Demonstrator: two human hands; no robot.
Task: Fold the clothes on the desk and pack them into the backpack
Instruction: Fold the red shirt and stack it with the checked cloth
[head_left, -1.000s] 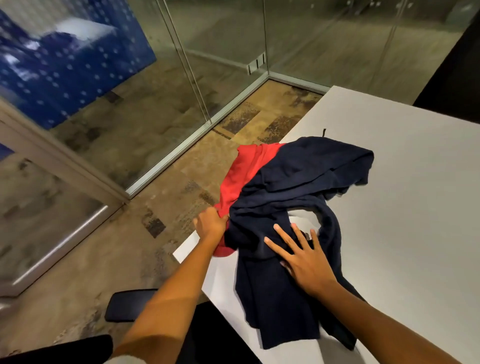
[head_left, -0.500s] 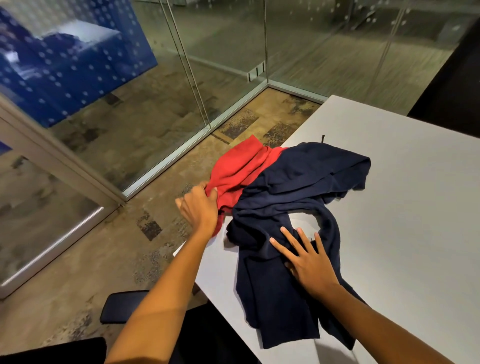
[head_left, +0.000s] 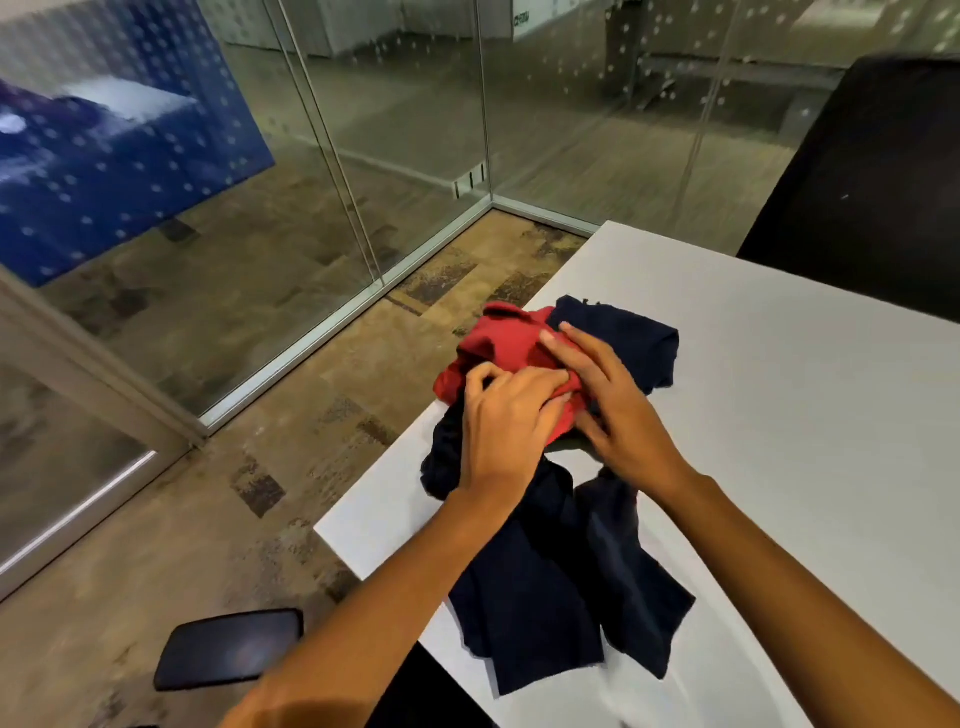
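A red garment (head_left: 501, 340) lies bunched on top of a crumpled navy garment (head_left: 561, 587) near the left edge of the white desk (head_left: 789, 426). My left hand (head_left: 506, 421) grips a fold of the red cloth with curled fingers. My right hand (head_left: 615, 410) lies over the red garment from the right with its fingers stretched out across the cloth. The two hands touch over the bundle. The navy garment spreads toward me and hangs over the desk's near edge. No backpack is in view.
A black chair back (head_left: 878, 187) stands behind the desk at the far right. A black chair armrest (head_left: 228, 649) sits low at the near left. Glass walls (head_left: 363, 156) enclose the carpeted floor to the left.
My left hand has pulled the red garment up from the desk's edge onto the navy one. My right hand left the navy cloth and came onto the red bundle. The camera tilted up.
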